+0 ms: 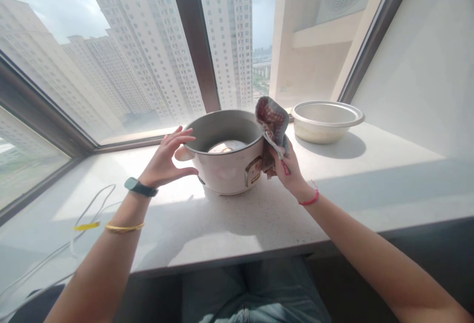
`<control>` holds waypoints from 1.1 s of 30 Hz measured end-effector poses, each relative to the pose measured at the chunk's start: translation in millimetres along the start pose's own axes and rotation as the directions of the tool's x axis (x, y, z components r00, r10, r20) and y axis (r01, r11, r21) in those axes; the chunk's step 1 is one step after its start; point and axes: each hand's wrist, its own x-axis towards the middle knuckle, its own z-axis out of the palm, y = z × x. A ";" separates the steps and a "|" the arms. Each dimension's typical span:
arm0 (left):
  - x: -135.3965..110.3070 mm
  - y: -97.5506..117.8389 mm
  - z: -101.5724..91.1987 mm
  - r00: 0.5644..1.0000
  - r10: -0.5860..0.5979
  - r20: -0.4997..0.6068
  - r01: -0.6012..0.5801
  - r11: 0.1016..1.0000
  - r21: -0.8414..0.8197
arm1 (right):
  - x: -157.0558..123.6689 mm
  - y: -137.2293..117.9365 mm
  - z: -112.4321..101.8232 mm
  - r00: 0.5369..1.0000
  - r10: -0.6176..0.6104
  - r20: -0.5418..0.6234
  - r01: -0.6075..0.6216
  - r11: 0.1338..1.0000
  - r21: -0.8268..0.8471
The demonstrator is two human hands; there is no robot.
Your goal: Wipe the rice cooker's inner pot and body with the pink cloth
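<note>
At the frame's centre, a round white electric cooker (pixel 222 174) stands on the pale speckled surface (pixel 225 226), the left hand (pixel 169 157) spread wide beside it, apparently for steadiness, the right hand (pixel 292 169) clutching a grey-and-red patterned cloth (pixel 273 121) at its rim.

The round white cooker body (pixel 218 171) has a smooth, faintly glossy outer wall — its grey inner wall looks matt, while the round silvery metal plate (pixel 236 144) at its bottom shines. The red-and-grey patterned cloth (pixel 272 118) is soft and lustreless, and the wide pale metal-looking bowl (pixel 322 133) has a satin sheen — the white speckled stone-like countertop (pixel 222 219) looks smooth.
</note>
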 end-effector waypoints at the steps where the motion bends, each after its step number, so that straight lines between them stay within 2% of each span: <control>1: 9.7 -0.9 -5.5 0.993 0.061 0.105 -0.067 0.996 0.057 | -9.3 -1.1 1.1 0.997 -0.061 -0.056 0.058 0.996 -0.068; 2: 18.2 -0.1 -8.6 0.980 0.106 0.168 -0.123 0.988 0.097 | -16.5 -2.8 2.5 0.989 -0.115 -0.098 0.102 0.986 -0.131; 4: 29.9 5.1 -8.4 0.965 0.175 0.197 -0.205 0.968 0.145 | -26.3 -7.9 6.2 0.967 -0.224 -0.118 0.192 0.952 -0.237; 8: 30.6 22.1 4.7 0.943 0.261 0.206 -0.301 0.932 0.200 | -46.8 -20.5 21.1 0.912 -0.408 -0.037 0.379 0.874 -0.303; 11: 23.0 37.5 13.5 0.926 0.327 0.191 -0.365 0.904 0.221 | -77.4 -25.3 39.9 0.880 -0.474 0.037 0.456 0.817 -0.353; 14: 19.3 54.2 19.1 0.903 0.379 0.200 -0.418 0.882 0.217 | -104.6 -23.4 56.7 0.870 -0.477 0.126 0.477 0.748 -0.461; 16: 19.6 64.0 22.3 0.895 0.380 0.231 -0.428 0.879 0.210 | -103.8 -20.9 60.6 0.860 -0.496 0.123 0.481 0.706 -0.519; 19: 21.4 72.8 26.8 0.890 0.356 0.286 -0.418 0.888 0.194 | -69.3 -20.4 53.0 0.836 -0.549 -0.024 0.451 0.711 -0.540; 21: 22.4 74.5 29.3 0.892 0.342 0.294 -0.405 0.894 0.191 | -41.3 -22.2 44.9 0.852 -0.502 -0.147 0.365 0.772 -0.521; 23: 23.2 74.8 30.9 0.895 0.338 0.290 -0.401 0.895 0.195 | -29.2 -23.2 40.7 0.883 -0.420 -0.211 0.270 0.821 -0.502; 25: 24.2 76.1 31.0 0.893 0.338 0.296 -0.402 0.896 0.191 | -41.0 -21.7 42.7 0.907 -0.374 -0.192 0.235 0.829 -0.508; 28: 26.7 82.6 28.0 0.894 0.307 0.327 -0.374 0.913 0.162 | -83.9 -15.7 53.0 0.922 -0.384 -0.049 0.296 0.783 -0.547; 30: 29.7 89.2 25.0 0.905 0.248 0.345 -0.308 0.943 0.130 | -101.8 -11.5 58.3 0.930 -0.366 0.017 0.313 0.768 -0.559; 31: 31.8 92.6 23.8 0.913 0.204 0.354 -0.254 0.962 0.102 | -101.8 -9.6 59.0 0.937 -0.350 0.016 0.300 0.777 -0.553; 33: 38.1 98.2 23.3 0.917 0.106 0.384 -0.106 0.994 -0.020 | -82.8 -5.1 55.3 0.950 -0.309 -0.056 0.239 0.827 -0.509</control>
